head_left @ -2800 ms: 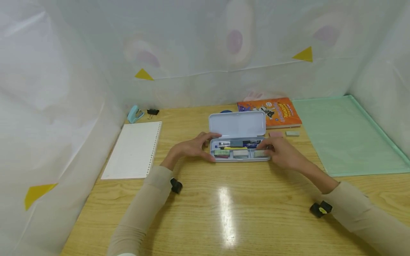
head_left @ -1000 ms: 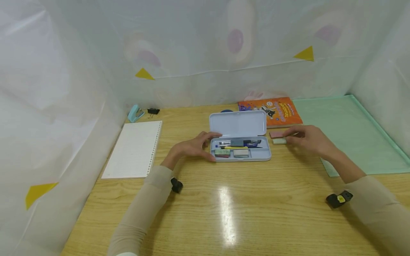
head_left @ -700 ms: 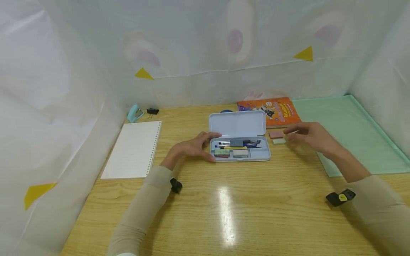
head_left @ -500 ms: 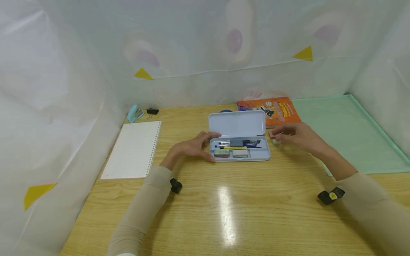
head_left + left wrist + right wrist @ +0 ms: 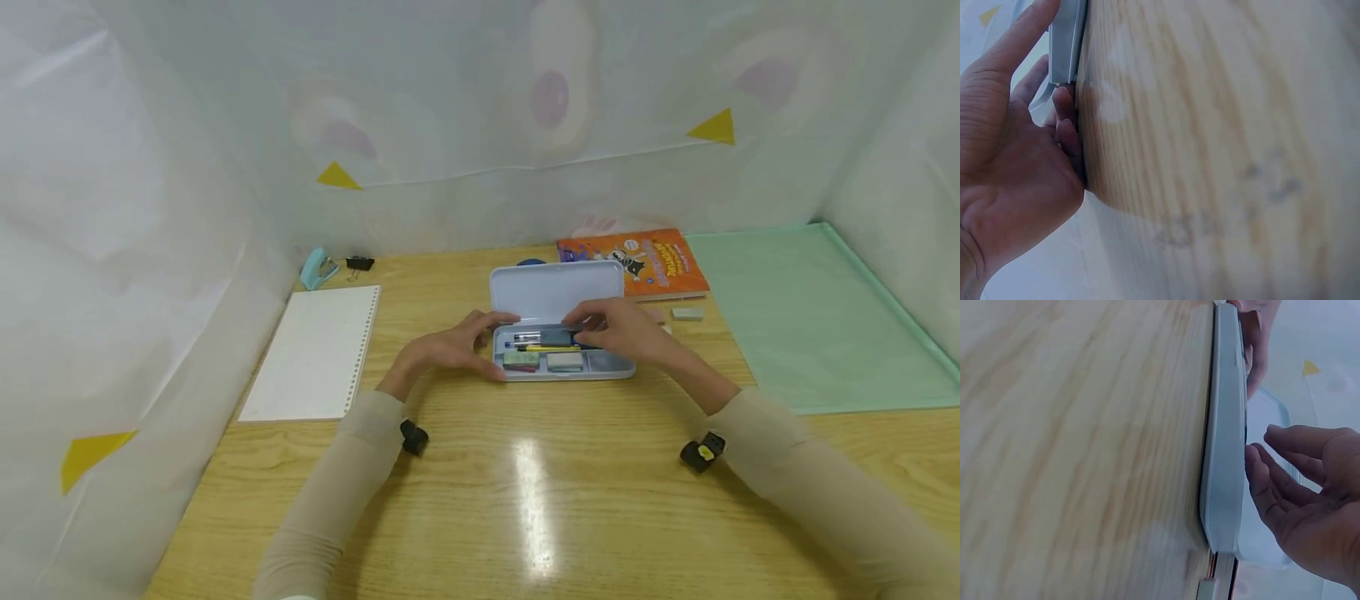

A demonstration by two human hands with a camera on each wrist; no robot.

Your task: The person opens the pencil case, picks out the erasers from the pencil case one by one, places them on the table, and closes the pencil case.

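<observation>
A pale blue pencil case (image 5: 557, 288) lies with its lid raised. My left hand (image 5: 450, 346) grips its left end, thumb at the front corner and fingers behind; the left wrist view shows the thumb along the case wall (image 5: 1065, 44). Over the pens in the tray hovers my right hand (image 5: 626, 329), thumb and fingers apart with nothing seen between them in the right wrist view. Inside are pens (image 5: 527, 338), a grey-blue block (image 5: 556, 338), a yellow pencil (image 5: 538, 349), a green eraser (image 5: 521, 358) and a white eraser (image 5: 565, 360). The right hand hides the pens' right ends.
Right of the case lie a pink eraser (image 5: 657, 316) and a pale eraser (image 5: 687, 314); another pale one is mostly covered. Behind are an orange book (image 5: 667, 267) and a green mesh pouch (image 5: 832, 325). A notebook (image 5: 311, 354), stapler (image 5: 318, 270) and binder clip (image 5: 360, 263) lie left.
My right hand took a pale eraser from the right compartment, set it beside the pink one and let go. It then moved left over the pens. The left hand stayed put.
</observation>
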